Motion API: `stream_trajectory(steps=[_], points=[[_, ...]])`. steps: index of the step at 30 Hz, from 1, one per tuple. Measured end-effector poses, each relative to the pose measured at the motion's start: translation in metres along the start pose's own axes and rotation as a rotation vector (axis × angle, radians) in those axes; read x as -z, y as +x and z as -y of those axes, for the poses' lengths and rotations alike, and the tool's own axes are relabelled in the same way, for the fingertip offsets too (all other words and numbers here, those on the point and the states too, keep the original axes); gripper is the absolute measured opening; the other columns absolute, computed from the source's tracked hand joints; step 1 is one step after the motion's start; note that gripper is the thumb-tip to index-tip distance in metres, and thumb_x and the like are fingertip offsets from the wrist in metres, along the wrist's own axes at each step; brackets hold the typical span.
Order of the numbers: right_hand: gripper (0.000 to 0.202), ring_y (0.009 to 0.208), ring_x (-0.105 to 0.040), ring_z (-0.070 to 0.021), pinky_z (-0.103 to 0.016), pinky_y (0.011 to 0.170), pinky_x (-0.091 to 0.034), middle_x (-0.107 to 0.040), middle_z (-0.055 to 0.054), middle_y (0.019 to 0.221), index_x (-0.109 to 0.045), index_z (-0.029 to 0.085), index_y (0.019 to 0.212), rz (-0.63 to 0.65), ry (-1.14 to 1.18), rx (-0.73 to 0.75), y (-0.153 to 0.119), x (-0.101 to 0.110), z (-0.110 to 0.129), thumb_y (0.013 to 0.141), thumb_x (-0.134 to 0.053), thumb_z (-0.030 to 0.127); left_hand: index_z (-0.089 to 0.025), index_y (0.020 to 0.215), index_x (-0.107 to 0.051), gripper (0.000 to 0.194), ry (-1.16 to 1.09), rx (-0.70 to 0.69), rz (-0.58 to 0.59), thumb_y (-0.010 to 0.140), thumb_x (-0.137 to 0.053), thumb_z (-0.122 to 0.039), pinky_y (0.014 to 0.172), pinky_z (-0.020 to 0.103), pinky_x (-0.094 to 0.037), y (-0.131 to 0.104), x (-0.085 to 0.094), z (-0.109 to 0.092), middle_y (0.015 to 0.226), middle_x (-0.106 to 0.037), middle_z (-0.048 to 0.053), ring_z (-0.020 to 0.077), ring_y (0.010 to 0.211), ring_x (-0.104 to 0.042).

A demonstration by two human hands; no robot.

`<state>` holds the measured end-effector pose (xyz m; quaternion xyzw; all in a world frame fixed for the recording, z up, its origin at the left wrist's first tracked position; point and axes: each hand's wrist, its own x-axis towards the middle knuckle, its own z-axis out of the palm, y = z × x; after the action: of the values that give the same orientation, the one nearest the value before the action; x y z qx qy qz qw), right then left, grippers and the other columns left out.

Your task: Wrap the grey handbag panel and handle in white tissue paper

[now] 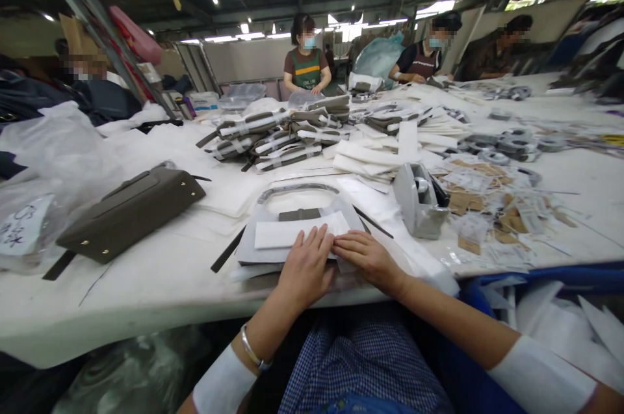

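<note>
Bag (295, 214), one, bears one white strip (277, 236), left hand (306, 264) spread flat, right hand (373, 263) alongside, its grip unclear.

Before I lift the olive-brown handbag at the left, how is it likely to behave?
The handbag will probably hold its shape: its panels look flat and its edges straight. That boxy form makes rolling unlikely. The dark strap jutting from its lower-left end may flop, as it looks thin.
</note>
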<state>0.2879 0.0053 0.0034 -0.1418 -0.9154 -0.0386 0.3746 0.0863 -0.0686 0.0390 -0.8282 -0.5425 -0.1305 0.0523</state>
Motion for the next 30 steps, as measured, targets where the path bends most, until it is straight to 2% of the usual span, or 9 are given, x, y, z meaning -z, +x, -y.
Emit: stream_trajectory(steps=[5,8,11,14,17,19,21,26,30], points=[[0.029,0.109,-0.065,-0.0205,-0.044,0.101,-0.05,-0.074,-0.008,0.111,-0.066,0.02,0.121,-0.086,0.049,0.008,0.0,0.01,0.014,0.099,-0.047,0.017,-0.025,0.151,-0.031,0.072,-0.088,-0.016,-0.079,0.085,-0.059,-0.026,0.121,0.055,-0.023,-0.007,-0.012,0.002,0.159,-0.033,0.005,0.0275,0.146,-0.031],[0.017,0.1,-0.068,-0.0194,-0.043,0.104,-0.049,-0.076,-0.006,0.1,-0.071,0.019,0.103,-0.009,0.187,0.005,0.006,0.031,0.018,0.095,-0.06,0.028,-0.028,0.151,-0.032,0.07,-0.069,-0.013,-0.092,0.086,-0.059,-0.029,0.12,0.055,-0.025,-0.01,-0.019,0.003,0.159,-0.032,0.002,0.027,0.146,-0.031],[0.018,0.088,-0.071,-0.016,-0.032,0.09,-0.056,-0.076,-0.004,0.09,-0.073,0.021,0.09,0.038,0.251,-0.117,0.029,0.045,0.006,0.094,-0.059,0.032,-0.029,0.151,-0.031,0.068,-0.046,-0.013,-0.11,0.088,-0.057,-0.03,0.12,0.056,-0.026,-0.009,-0.021,0.002,0.159,-0.033,0.002,0.0272,0.145,-0.032],[0.023,0.104,-0.069,-0.0189,-0.032,0.093,-0.055,-0.075,-0.007,0.109,-0.073,0.02,0.106,0.132,0.129,-0.24,0.064,0.034,-0.019,0.098,-0.053,0.029,-0.029,0.152,-0.028,0.067,-0.03,-0.006,-0.117,0.091,-0.054,-0.03,0.12,0.057,-0.025,-0.008,-0.022,0.002,0.159,-0.033,0.001,0.0267,0.146,-0.031],[0.036,0.128,-0.056,-0.0257,-0.04,0.107,-0.045,-0.063,-0.014,0.133,-0.063,0.012,0.126,0.455,-0.034,-0.228,0.091,0.008,-0.043,0.098,-0.053,0.031,-0.028,0.152,-0.029,0.065,-0.017,-0.005,-0.119,0.092,-0.053,-0.031,0.12,0.056,-0.025,-0.009,-0.023,0.001,0.159,-0.031,0.001,0.0267,0.146,-0.03],[0.037,0.13,-0.054,-0.0273,-0.045,0.108,-0.041,-0.062,-0.016,0.135,-0.061,0.01,0.127,0.662,-0.14,-0.191,0.098,-0.005,-0.052,0.1,-0.047,0.031,-0.027,0.152,-0.029,0.065,-0.012,-0.011,-0.125,0.092,-0.053,-0.032,0.12,0.057,-0.026,-0.009,-0.024,0.002,0.159,-0.032,0.001,0.0274,0.146,-0.031],[0.035,0.125,-0.057,-0.028,-0.05,0.107,-0.039,-0.066,-0.016,0.128,-0.065,0.012,0.12,0.766,-0.207,-0.17,0.098,-0.012,-0.054,0.103,-0.04,0.03,-0.027,0.152,-0.029,0.065,-0.01,-0.021,-0.13,0.092,-0.053,-0.031,0.12,0.057,-0.026,-0.009,-0.026,0.003,0.158,-0.035,0.0,0.0278,0.146,-0.031],[0.032,0.107,-0.065,-0.031,-0.062,0.103,-0.034,-0.074,-0.017,0.101,-0.073,0.014,0.096,0.782,-0.263,-0.226,0.1,-0.014,-0.05,0.1,-0.045,0.029,-0.028,0.153,-0.028,0.066,-0.006,-0.03,-0.131,0.092,-0.055,-0.032,0.12,0.057,-0.027,-0.007,-0.026,0.005,0.156,-0.038,-0.001,0.0268,0.145,-0.033],[0.032,0.106,-0.066,-0.0295,-0.059,0.105,-0.035,-0.075,-0.017,0.097,-0.074,0.014,0.091,0.738,-0.241,-0.247,0.101,-0.013,-0.051,0.1,-0.046,0.027,-0.028,0.152,-0.029,0.063,-0.022,-0.04,-0.124,0.094,-0.053,-0.033,0.119,0.057,-0.027,-0.008,-0.025,0.006,0.155,-0.04,-0.002,0.0267,0.144,-0.034]])
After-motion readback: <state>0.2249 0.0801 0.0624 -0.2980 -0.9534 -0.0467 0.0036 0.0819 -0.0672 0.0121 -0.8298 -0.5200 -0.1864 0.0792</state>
